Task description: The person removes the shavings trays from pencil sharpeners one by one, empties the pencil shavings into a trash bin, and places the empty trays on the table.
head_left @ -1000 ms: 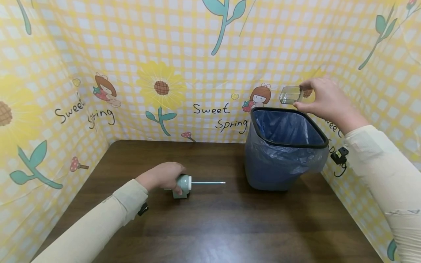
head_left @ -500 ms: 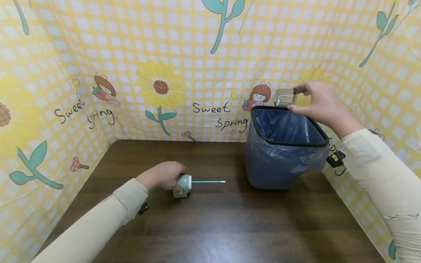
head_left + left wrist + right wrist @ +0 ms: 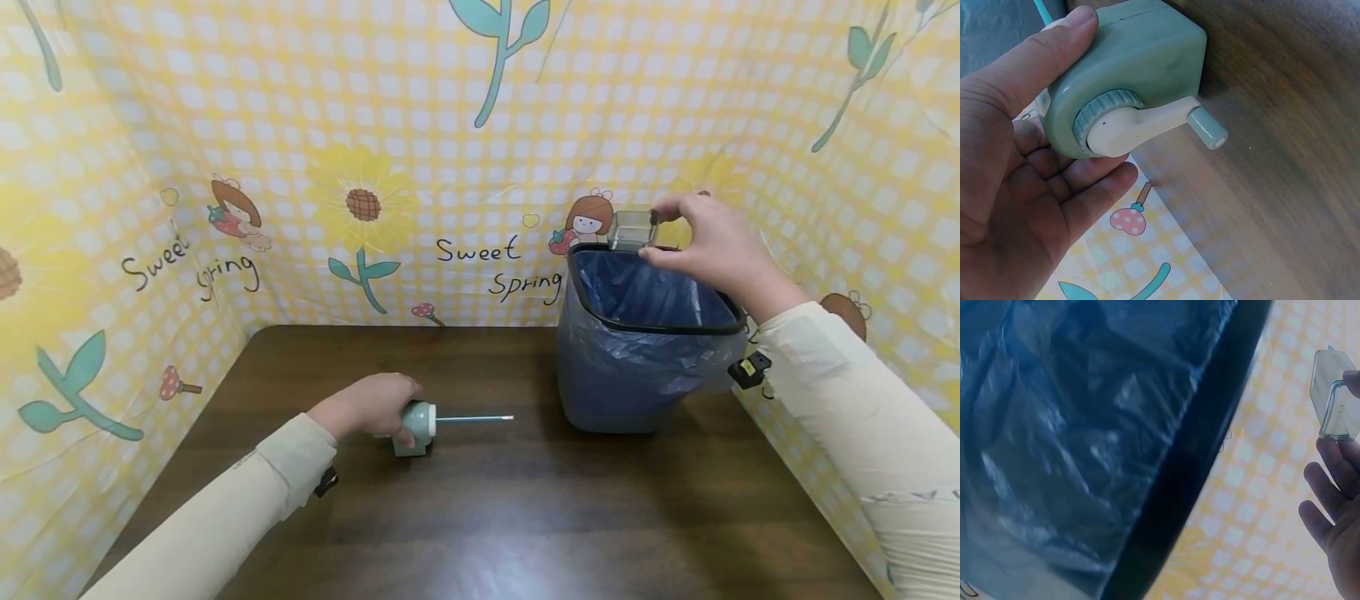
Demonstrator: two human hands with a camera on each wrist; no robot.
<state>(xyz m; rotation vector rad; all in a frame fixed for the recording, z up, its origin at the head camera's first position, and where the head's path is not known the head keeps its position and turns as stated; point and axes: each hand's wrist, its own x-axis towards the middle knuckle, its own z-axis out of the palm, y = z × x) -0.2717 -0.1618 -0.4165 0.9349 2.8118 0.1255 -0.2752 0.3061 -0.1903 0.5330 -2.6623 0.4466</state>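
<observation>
My left hand [image 3: 372,404] grips a green crank pencil sharpener [image 3: 1154,59] lying low at the table. Its white crank [image 3: 1147,130] with a green knob shows in the left wrist view. From its white front a blue pencil [image 3: 474,418] points right. High on the right, my right hand [image 3: 716,246] pinches a small clear shavings drawer [image 3: 632,230] between thumb and fingers. In the head view the drawer overlaps the back rim of a trash bin [image 3: 615,383] lined with a blue bag. No shavings show in the drawer [image 3: 1329,400] in the right wrist view.
The dark wooden table [image 3: 450,525] ends at a yellow checked cloth [image 3: 450,150] with printed flowers, which encloses the back and both sides. The bin's black rim [image 3: 660,328] stands well above the tabletop, right of the pencil.
My right hand has moved left and a little down with the drawer, from above the bin's back right to its back rim. The left hand and sharpener have stayed in place.
</observation>
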